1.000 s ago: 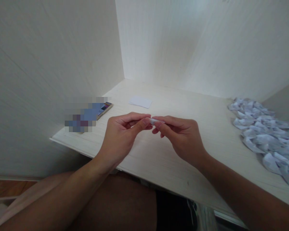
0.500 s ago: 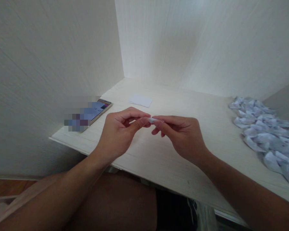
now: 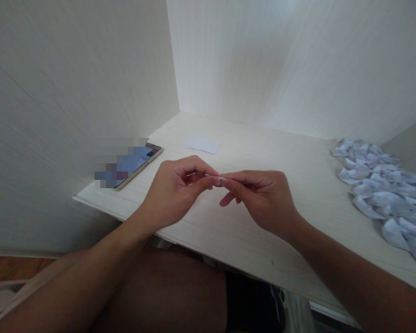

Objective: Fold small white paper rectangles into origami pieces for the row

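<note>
Between my two hands, above the middle of the desk, is a small folded piece of white paper (image 3: 221,178), mostly covered by fingertips. My left hand (image 3: 180,192) pinches its left end between thumb and index finger. From the other side, my right hand (image 3: 263,196) grips the right end with thumb and index finger, its lower fingers curled beneath. The fingertips of both hands nearly meet. Behind my left hand, a flat white paper slip (image 3: 203,144) lies on the desk.
A phone (image 3: 133,166), partly pixelated, lies at the left edge against the side wall. Along the right side of the white desk (image 3: 208,240) spreads a heap of folded white papers (image 3: 384,189) with faint markings. Panels (image 3: 249,60) enclose the desk's back and sides. My legs are below.
My fingertips have moved slightly lower and pressed closer together, so less of the folded paper shows. The whole view has shifted a little.
</note>
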A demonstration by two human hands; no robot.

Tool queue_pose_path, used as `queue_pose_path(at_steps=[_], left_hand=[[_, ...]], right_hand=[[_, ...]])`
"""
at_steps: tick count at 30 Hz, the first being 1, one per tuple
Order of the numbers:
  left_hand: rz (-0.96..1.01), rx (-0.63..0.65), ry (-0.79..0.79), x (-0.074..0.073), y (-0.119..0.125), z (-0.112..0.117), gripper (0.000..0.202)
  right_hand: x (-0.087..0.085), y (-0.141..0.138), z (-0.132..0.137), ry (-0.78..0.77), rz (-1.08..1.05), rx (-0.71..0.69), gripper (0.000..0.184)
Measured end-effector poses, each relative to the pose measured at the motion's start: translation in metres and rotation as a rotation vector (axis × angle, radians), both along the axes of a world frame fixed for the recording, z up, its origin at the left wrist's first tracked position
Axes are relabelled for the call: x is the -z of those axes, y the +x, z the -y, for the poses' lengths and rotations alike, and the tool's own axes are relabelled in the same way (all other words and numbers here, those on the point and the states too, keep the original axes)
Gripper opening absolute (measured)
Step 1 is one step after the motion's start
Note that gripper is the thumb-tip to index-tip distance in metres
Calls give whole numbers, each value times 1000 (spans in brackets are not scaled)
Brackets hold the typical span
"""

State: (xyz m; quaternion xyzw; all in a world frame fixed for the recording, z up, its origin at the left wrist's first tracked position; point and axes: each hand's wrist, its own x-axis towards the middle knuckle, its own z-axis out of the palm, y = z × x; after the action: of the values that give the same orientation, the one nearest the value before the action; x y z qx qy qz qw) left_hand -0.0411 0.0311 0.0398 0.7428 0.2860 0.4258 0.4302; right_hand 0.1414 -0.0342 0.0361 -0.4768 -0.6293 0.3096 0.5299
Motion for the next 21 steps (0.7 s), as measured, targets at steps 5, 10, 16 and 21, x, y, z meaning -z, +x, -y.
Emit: queue_pose_path(at_steps=[5, 10, 16, 21], left_hand=[[-1, 4, 11, 2, 2, 2, 5], [-62, -21, -35, 2, 3, 4, 10], [-67, 22, -172, 4, 2, -2, 11], [-100, 67, -301, 8, 3, -7, 16]], right_hand=[[-1, 0, 0, -19, 17, 20, 10], [-1, 2, -1, -74, 42, 15, 17], [-1, 2, -5, -203, 37, -45, 19], [-2, 5, -7, -237, 64, -28, 23]])
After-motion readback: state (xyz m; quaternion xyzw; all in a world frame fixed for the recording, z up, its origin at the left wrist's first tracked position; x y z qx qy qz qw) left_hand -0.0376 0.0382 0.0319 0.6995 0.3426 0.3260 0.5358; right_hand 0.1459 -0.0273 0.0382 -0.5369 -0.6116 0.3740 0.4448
